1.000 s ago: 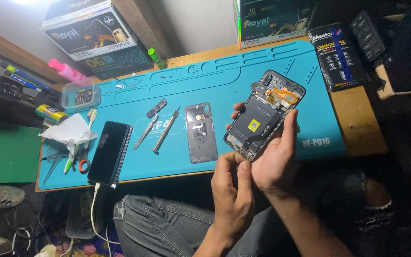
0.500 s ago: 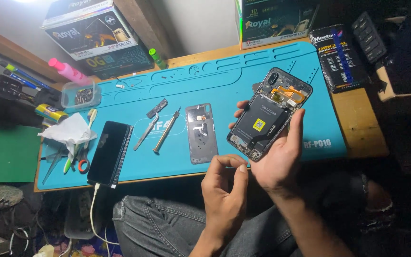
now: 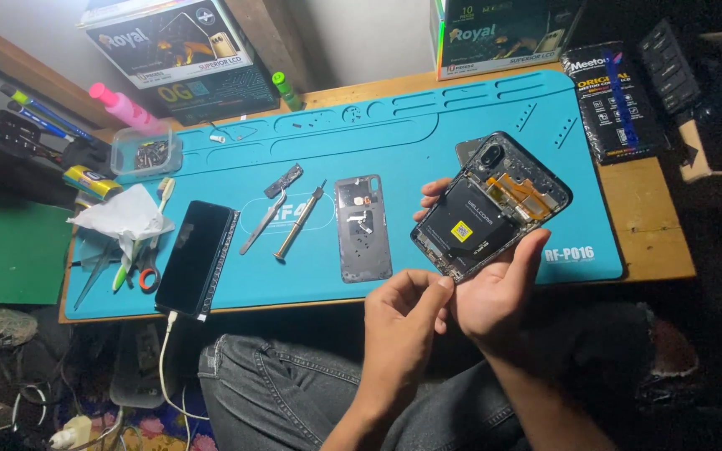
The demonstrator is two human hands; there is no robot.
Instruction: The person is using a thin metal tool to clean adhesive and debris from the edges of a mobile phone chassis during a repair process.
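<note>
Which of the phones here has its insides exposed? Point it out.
The opened phone, held up in the right hand, shows its battery and orange flex cable. The other, a black phone, lies closed on the blue mat at left with a white cable plugged in.

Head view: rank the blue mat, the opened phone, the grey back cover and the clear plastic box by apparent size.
1. Blue mat, by far the largest.
2. Opened phone, though held nearer the camera in the right hand, so its lead is unsure.
3. Grey back cover.
4. Clear plastic box, smallest.

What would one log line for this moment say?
right hand: holds opened phone | left hand: fingertips pinched at phone's lower edge | blue mat: back cover, tweezers
</note>
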